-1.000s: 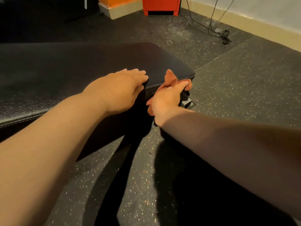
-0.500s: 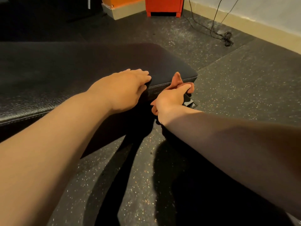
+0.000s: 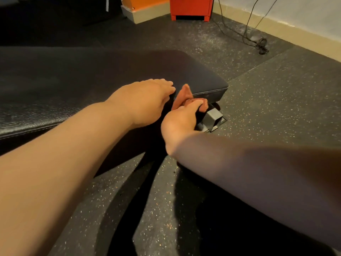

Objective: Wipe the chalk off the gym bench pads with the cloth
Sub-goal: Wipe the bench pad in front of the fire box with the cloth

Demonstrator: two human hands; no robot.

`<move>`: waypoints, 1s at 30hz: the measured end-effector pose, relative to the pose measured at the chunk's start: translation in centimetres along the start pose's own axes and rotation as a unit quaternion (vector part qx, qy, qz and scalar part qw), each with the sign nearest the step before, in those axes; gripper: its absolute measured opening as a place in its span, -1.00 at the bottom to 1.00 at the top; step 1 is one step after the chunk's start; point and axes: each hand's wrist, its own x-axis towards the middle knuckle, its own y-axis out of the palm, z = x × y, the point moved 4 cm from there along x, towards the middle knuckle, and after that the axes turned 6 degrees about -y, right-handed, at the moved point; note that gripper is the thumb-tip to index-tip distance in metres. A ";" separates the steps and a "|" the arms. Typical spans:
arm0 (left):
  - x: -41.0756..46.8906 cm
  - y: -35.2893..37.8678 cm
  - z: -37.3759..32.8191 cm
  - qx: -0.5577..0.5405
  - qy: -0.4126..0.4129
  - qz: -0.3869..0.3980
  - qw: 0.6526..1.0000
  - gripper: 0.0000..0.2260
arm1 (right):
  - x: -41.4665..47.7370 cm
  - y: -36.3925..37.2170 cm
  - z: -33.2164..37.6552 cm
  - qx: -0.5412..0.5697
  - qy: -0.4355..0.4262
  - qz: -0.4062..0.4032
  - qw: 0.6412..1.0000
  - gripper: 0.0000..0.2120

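One cloth (image 3: 183, 97), gripped by right hand (image 3: 181, 120), touches bench pad (image 3: 129, 71) edge beside flat left hand (image 3: 145, 100).

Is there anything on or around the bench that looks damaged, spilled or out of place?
Nothing looks damaged. Beyond the bench pad, the floor carries a pale dusty smear, perhaps chalk, and a black cable lies loosely tangled near the wall.

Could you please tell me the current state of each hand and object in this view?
left hand: flat, resting on top edge of bench pad.
right hand: grips the cloth.
cloth: bunched, held against the pad's side.
bench pad: chalk not discernible.
cable: lying on floor.
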 end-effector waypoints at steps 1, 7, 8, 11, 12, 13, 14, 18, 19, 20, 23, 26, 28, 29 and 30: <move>-0.1 0.0 -0.2 0.006 0.002 -0.007 1.000 -0.58 | -1.4 0.7 0.0 -0.071 -0.047 0.047 0.995 -0.50; -1.3 -0.7 0.4 0.010 0.015 0.008 1.000 -0.56 | -2.4 1.0 4.4 -0.184 -0.020 0.001 0.983 -0.69; -1.4 -0.8 0.6 0.001 0.017 0.010 1.000 -0.56 | -2.2 0.9 5.9 -0.223 -0.036 -0.003 0.974 -0.73; -1.3 -0.8 0.8 -0.025 0.010 0.012 1.000 -0.56 | 0.0 0.4 5.6 -0.282 -0.052 0.055 0.956 -0.55; -1.2 -0.7 0.8 -0.031 0.007 0.010 0.999 -0.56 | -0.4 0.6 6.0 -0.257 -0.064 0.064 0.962 -0.48; -1.2 -0.6 0.8 -0.036 0.005 0.006 0.999 -0.55 | -0.9 0.4 5.9 -0.187 -0.043 0.051 0.980 -0.39; -1.1 -0.5 0.8 -0.040 0.002 0.001 0.999 -0.55 | -1.5 1.0 5.4 -0.131 -0.014 0.048 0.990 -0.34; -1.2 -0.4 0.7 -0.041 -0.006 0.000 0.999 -0.51 | -3.1 0.9 5.6 -0.140 -0.033 0.052 0.988 -0.32; -1.3 -0.5 0.7 -0.044 -0.007 0.000 0.999 -0.51 | -2.5 0.8 5.9 -0.170 -0.048 0.045 0.983 -0.32; -1.3 -0.5 0.7 -0.049 -0.010 -0.001 0.999 -0.52 | -1.6 0.6 6.0 -0.157 -0.038 0.033 0.986 -0.33; -1.3 -0.5 0.7 -0.059 -0.020 -0.018 0.998 -0.52 | -2.1 0.7 5.7 -0.099 -0.013 -0.022 0.995 -0.51; -1.7 -0.4 0.2 -0.052 -0.013 -0.039 0.998 -0.56 | -6.8 1.5 4.3 -0.083 0.046 0.055 0.994 -0.54; -1.8 -0.6 0.0 -0.033 -0.002 -0.025 0.999 -0.57 | -7.4 1.6 4.1 -0.100 0.046 0.062 0.992 -0.54; -1.9 -0.7 0.1 -0.024 0.001 -0.006 1.000 -0.54 | -6.5 1.7 4.6 -0.102 0.032 0.029 0.994 -0.56; -2.0 -0.9 0.4 -0.018 0.002 0.016 1.000 -0.51 | -5.4 1.8 5.3 -0.098 -0.002 0.006 0.995 -0.57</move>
